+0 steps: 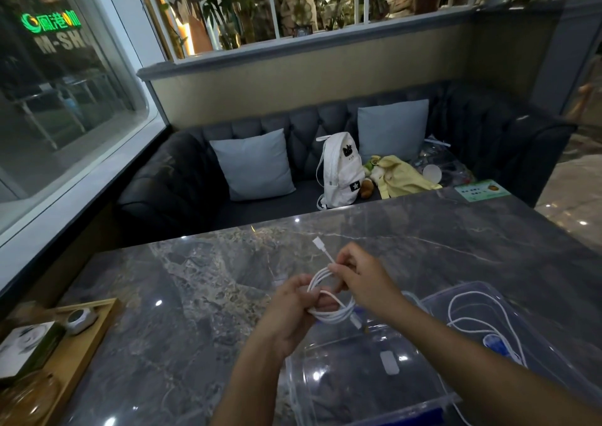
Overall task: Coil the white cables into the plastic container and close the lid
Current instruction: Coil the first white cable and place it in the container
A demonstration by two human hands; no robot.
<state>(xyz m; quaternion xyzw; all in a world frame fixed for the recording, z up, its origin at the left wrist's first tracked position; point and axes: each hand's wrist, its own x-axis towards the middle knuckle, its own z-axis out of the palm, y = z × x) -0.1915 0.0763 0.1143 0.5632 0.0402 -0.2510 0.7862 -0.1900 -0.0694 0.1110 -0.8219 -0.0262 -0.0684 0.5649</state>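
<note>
Both hands are up over the table [211,279], just above its dark marbled top. The left hand [293,311] has its fingers curled round a white cable [335,317], gripping a bundle of several loops. The right hand [361,275] pinches the same cable between thumb and fingertips, right where the loops meet. The free end pokes up past those fingers, its connector [317,241] pointing away from the person.

Below the forearms, at the near right of the table, sits the clear plastic container [294,380]. Just beside it on the right lies a second clear plastic piece [537,314]; whether that is the lid cannot be told. A second white cable [472,323] lies loose on it, uncoiled.

At the near left, a wooden tray [94,337] rests on the table. Across the table, a white backpack [342,171] stands upright on a dark sofa [182,178].
</note>
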